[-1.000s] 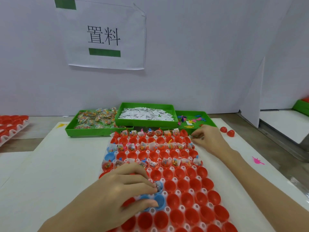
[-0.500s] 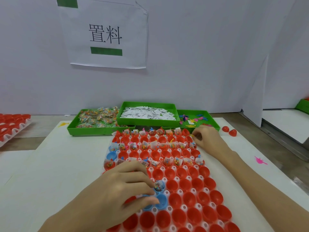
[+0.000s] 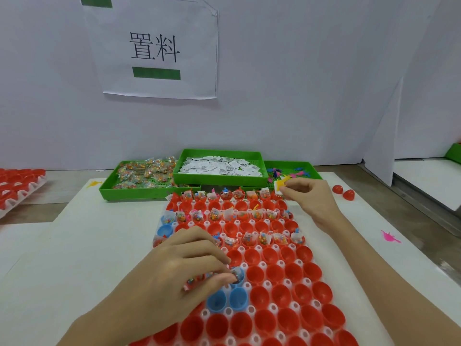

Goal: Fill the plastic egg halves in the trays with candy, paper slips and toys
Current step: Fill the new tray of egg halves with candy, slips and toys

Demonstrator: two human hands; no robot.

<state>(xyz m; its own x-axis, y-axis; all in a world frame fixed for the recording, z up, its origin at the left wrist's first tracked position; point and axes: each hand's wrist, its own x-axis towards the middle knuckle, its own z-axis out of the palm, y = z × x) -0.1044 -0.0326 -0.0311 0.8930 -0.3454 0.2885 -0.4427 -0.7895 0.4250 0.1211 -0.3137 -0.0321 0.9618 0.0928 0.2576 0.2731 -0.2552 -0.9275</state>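
L hand: pinches candy pack, thumb + fingers, right over blue half mid-tray; pack sits at/just in the cup.
R hand: pinches slip + yellow toy at tray's far right corner, well apart from that cup.
Key relation: slip/toy must come toward wearer + left; L hand nearer.
Pack look: small, clear, multicolour bits.
Progress: far rows filled, near red halves empty.
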